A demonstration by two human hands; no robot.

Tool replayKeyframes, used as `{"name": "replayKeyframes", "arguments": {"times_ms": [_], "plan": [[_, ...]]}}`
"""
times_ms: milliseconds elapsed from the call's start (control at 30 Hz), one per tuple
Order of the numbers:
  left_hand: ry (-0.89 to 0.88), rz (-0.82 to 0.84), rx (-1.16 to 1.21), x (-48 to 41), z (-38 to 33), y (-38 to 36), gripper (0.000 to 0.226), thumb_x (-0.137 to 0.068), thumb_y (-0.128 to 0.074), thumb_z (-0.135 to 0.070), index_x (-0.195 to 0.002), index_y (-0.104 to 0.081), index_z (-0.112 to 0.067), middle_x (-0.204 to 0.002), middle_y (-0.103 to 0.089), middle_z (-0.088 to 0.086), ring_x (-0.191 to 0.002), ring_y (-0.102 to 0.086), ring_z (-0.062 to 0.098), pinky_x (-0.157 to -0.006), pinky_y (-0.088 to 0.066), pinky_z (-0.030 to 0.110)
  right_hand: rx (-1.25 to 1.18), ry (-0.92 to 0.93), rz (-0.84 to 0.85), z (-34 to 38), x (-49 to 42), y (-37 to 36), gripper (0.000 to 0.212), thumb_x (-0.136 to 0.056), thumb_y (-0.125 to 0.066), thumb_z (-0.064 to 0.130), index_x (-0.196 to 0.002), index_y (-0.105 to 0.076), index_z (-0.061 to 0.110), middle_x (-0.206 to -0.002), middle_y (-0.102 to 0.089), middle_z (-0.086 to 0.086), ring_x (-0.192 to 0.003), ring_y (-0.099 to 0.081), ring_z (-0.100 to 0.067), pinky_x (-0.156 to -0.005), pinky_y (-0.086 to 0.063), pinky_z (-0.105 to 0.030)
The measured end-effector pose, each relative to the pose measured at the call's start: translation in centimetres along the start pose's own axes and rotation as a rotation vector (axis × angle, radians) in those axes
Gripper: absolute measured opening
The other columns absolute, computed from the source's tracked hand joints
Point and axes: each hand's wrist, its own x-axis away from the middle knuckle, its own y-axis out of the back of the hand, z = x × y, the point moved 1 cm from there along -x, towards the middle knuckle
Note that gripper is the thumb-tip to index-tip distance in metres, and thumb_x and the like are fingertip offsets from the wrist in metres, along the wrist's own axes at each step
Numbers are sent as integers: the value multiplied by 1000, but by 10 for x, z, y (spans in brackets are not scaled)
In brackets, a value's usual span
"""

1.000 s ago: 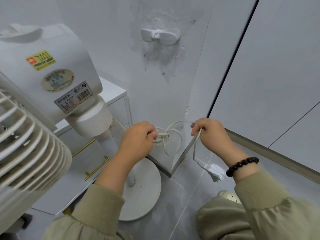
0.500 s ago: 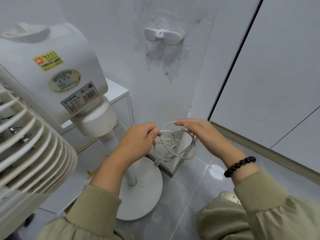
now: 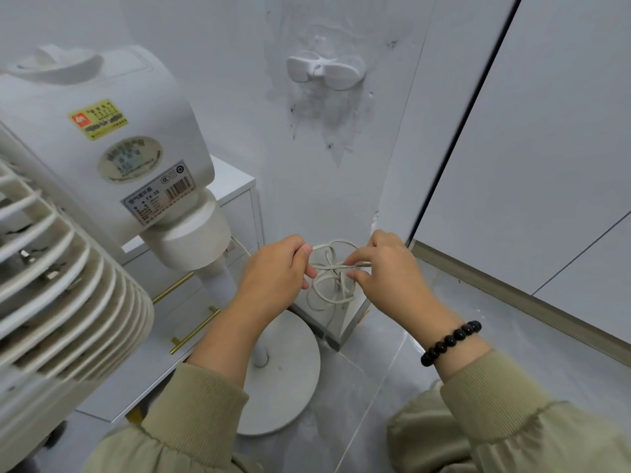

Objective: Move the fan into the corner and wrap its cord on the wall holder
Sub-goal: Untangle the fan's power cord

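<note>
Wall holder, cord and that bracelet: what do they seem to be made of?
The wall holder looks like moulded white plastic, smooth with a soft sheen and rounded edges. The cord seems to be sheathed in rubber or PVC: matt off-white, bending in loose loops. The bracelet is a string of dark, glossy round beads with small highlights. They could be stone, glass or polished wood; I cannot tell which.

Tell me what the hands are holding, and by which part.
The cord: left hand grips the coiled loops' left side, right hand pinches the right.
</note>
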Motion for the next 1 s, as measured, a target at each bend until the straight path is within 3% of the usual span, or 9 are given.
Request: {"name": "replayKeyframes", "arguments": {"times_ms": [133, 233, 400, 500, 567, 667, 767, 867, 1000], "plan": [[3, 26, -14, 0, 1, 0, 30, -99, -36, -27, -75, -52, -21, -72, -70, -11, -64, -66, 6, -74, -55, 40, -54, -90, 78, 0, -1, 0, 17, -90, -56, 21, -99, -70, 22, -58, -40, 14, -69, -48, -15, -65, -36, -25], [11, 27, -33, 0, 1, 1, 31, -98, -39, -26, -75, -57, -17, -68, -68, -8, -63, -65, 7, -74, -54, 37, -154, -88, 91, 3, 1, -2, 20, -90, -49, 13, -88, -68, 18, -63, -59, 1, -65, -54, -22, -62, -45, -29], [8, 26, -90, -1, 2, 3, 31, -95, -48, -28, -71, -62, -14, -65, -65, -3, -63, -63, 8, -72, -53, 35, -316, -99, -69, 6, 1, 0, 14, -82, -68, 21, -71, -69, 14, -64, -65, -2, -59, -55, -12, -57, -41, -17], [19, 56, -182, -3, 4, 1, 29, -94, -49, -30, -73, -61, -13, -74, -65, 1, -74, -62, 19, -73, -53, 38, -390, -101, -93, 10, 1, 1, 6, -82, -66, 11, -83, -70, 15, -61, -57, 6, -57, -50, -4, -58, -39, -9], [14, 55, -249, -4, 6, -1, 27, -95, -48, -30, -75, -59, -16, -86, -61, 0, -82, -59, 20, -75, -48, 35, -500, -136, -82, 11, 1, 1, 20, -83, -64, 5, -98, -64, 18, -58, -54, 6, -61, -57, -8, -65, -43, -10], [-5, -4, -241, -7, 9, -2, 24, -95, -49, -29, -80, -62, -14, -100, -57, -2, -86, -56, 19, -79, -45, 33, -740, -196, -59, 10, 0, 5, 33, -87, -57, -3, -112, -54, 18, -62, -64, 0, -63, -67, -5, -73, -48, -10], [-25, -37, -135, -8, 9, -2, 23, -94, -51, -24, -74, -61, -17, -112, -60, -6, -84, -61, 16, -83, -49, 37, -967, -263, -26, 7, -1, 8, 34, -89, -45, -13, -112, -51, 12, -66, -64, -8, -49, -62, -6, -61, -54, -16], [-57, -8, -68, -5, 5, 0, 30, -94, -50, -21, -64, -54, -24, -121, -58, -13, -88, -59, 11, -88, -47, 35, -752, -200, -96, -2, -4, 6, 37, -85, -40, -17, -93, -62, 11, -64, -61, -3, -47, -52, -1, -58, -49, -19], [-148, 45, -41, -3, 3, 4, 33, -92, -52, -17, -60, -53, -25, -124, -53, -17, -98, -51, 5, -84, -40, 23, -375, -99, -210, -16, -6, 10, 37, -83, -42, -14, -87, -69, 10, -78, -61, -1, -72, -53, -12, -68, -41, -22]]}}
